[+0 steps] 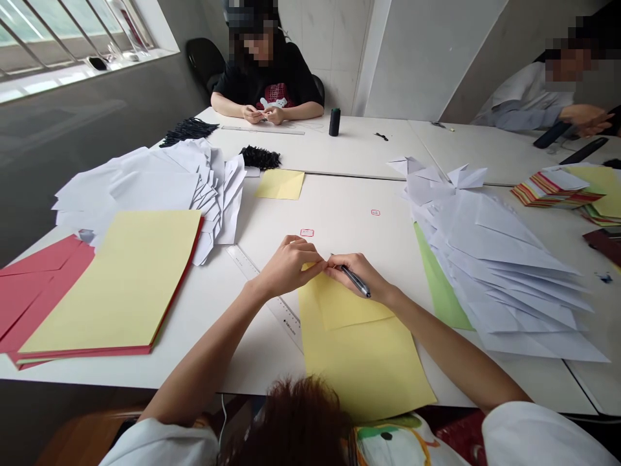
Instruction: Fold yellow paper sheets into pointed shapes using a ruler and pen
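Yellow paper (361, 369), plain & matte, lies on the white table (356, 204) in front of the person, near edge hanging a bit over the side; a smaller yellow layer (fold or separate pc., can't tell) covers its upper part. L hand (294, 265) & R hand (354, 272) pinch w/ thumb & fingers at the layer's top corner, R also gripping a dark pen (358, 282). Clear ruler (246, 264) by paper's L edge, then yellow-topped stack (121, 278) far L, white sheets (504, 259) R.
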The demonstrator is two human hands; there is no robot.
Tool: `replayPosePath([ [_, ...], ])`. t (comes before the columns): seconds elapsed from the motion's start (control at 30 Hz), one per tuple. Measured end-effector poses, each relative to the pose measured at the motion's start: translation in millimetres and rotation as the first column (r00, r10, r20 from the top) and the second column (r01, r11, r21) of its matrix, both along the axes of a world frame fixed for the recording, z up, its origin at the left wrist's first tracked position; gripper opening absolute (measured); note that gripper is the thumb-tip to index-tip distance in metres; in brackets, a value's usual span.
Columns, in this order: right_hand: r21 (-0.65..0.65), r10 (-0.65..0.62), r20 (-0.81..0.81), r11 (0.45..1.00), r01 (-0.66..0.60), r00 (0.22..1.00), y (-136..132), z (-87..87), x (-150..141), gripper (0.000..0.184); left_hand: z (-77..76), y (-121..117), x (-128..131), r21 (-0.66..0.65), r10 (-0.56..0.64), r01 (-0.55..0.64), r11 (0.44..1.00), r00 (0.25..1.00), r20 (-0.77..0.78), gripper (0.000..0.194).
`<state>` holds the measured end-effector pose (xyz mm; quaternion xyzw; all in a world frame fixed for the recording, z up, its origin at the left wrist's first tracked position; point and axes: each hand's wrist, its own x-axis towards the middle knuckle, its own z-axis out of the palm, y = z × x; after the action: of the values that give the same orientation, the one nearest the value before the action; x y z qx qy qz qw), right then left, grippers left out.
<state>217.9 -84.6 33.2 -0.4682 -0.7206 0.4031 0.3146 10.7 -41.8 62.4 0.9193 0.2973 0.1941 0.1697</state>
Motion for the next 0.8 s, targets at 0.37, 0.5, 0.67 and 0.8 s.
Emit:
replayPosePath([
  [0.37,-0.053,0.060,-0.045,0.997,-0.063,0.997,3,9.0,11,0.029,1.2,17,-19,0.177,-0.031,0.036,0.984,0.999,-0.032,0.027],
  [0.5,-0.045,0.064,-0.062,0.997,-0.067,0.996,4,10.7,15,0.032,1.6,24,-29,0.118,0.075,-0.089,0.989,0.990,0.121,0.027],
  [0.67,-0.038,0.059,-0.075,0.997,-0.062,0.995,5,11.8,14,0.030,4.8,17,-21,-0.222,0.151,-0.107,0.969,0.969,0.193,0.029],
  [0.8,-0.030,0.067,-0.064,0.997,-0.069,0.996,1,12.4,20,0.029,5.1,14,-16,-0.280,0.166,-0.121,0.952,0.976,0.143,0.032],
])
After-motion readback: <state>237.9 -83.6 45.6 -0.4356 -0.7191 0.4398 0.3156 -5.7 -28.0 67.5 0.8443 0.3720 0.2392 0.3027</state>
